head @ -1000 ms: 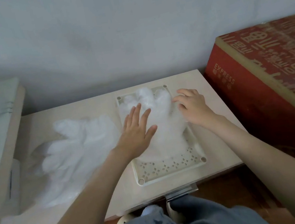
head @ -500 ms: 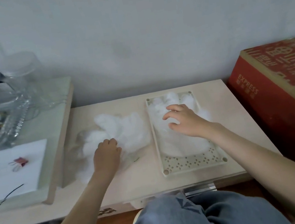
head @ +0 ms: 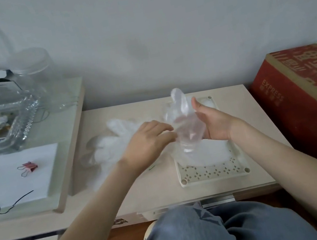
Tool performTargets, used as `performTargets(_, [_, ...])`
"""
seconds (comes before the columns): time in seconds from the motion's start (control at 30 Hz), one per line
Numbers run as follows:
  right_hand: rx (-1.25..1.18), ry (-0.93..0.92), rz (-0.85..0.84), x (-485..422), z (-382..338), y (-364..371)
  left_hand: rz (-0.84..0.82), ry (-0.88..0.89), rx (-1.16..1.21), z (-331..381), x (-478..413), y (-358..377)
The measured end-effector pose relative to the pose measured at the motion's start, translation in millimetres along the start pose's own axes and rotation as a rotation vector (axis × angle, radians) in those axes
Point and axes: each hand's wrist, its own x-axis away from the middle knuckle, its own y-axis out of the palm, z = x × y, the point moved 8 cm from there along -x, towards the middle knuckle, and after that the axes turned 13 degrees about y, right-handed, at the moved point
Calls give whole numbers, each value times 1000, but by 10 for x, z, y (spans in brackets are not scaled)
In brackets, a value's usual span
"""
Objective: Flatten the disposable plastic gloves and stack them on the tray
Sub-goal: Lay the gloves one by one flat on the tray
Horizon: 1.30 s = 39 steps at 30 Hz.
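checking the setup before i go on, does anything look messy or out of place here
Nothing damaged or spilled. The held glove, gripped between left hand and right hand above the tray, is bunched up rather than flat, and the loose gloves beside the tray lie in a rumpled heap.

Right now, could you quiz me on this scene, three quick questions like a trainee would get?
1. True or false: the lifted glove lies flat on the tray.
2. The loose glove pile sits: A left of the tray, B right of the tray, C under the tray.
3. How many hands hold the lifted glove?
Key: 1 false, it is held above the tray. 2 A. 3 two, the left hand and the right hand.
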Motion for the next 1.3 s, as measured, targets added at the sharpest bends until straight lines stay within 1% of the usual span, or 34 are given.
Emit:
performTargets(0.07, [-118, -3, -78, 55, 7, -41, 10, 135, -24, 140, -124, 43])
performTargets(0.17, [-148, -19, -74, 151, 26, -102, 23, 246, -20, 281, -284, 154])
performTargets(0.27, [-148, -61, -69, 238, 29, -181, 35, 286, -9, 334, -373, 257])
performTargets(0.4, [-111, -129, 71, 309, 37, -439, -23, 282, 12, 342, -420, 494])
performTargets(0.43, [-111, -140, 106, 313, 47, -497, -36, 254, 14, 327, -413, 542])
performTargets(0.47, [-122, -153, 125, 309, 61, -535, -45, 189, 24, 290, -390, 577])
performTargets(0.5, [-143, -168, 124, 307, 72, -598, -46, 77, 47, 222, -393, 625])
performTargets(0.53, [-160, -183, 118, 301, 82, -626, -13, -94, 84, 130, -365, 614])
performTargets(0.57, [-179, -198, 117, 294, 86, -668, 45, -314, 155, 3, -309, 608])
performTargets(0.6, [-196, -211, 107, 277, 89, -696, 121, -573, 270, -124, -203, 614])
performTargets(0.67, [-243, -244, 82, 251, 70, -755, 325, -1099, 594, -288, 25, 727])
performTargets(0.7, [-276, -261, 71, 235, 58, -776, 424, -1277, 765, -324, 103, 811])
performTargets(0.73, [-306, -277, 61, 214, 52, -812, 473, -1372, 946, -357, 124, 931])
performTargets(0.77, [-322, -286, 50, 189, 48, -847, 458, -1392, 1136, -375, 75, 1057])
performTargets(0.8, [-325, -285, 38, 163, 47, -874, 392, -1379, 1290, -373, 6, 1145])
performTargets(0.83, [-319, -278, 26, 147, 47, -886, 311, -1367, 1391, -353, -47, 1172])
performTargets(0.9, [-296, -257, 13, 114, 53, -935, 160, -1333, 1495, -370, -91, 1227])
performTargets(0.93, [-277, -247, 11, 103, 53, -954, 123, -1311, 1537, -409, -100, 1260])
performTargets(1.03, [-218, -208, 13, 62, 89, -1016, 89, -1309, 1653, -551, -121, 1348])
performTargets(1.13, [-118, -158, 41, -17, 138, -1076, 21, -1276, 1632, -678, -237, 1404])
performTargets(1.17, [-90, -139, 50, -45, 153, -1088, 2, -1256, 1570, -722, -280, 1416])
performTargets(1.3, [-78, -93, 95, -154, 151, -1137, -87, -1154, 1175, -930, -403, 1446])
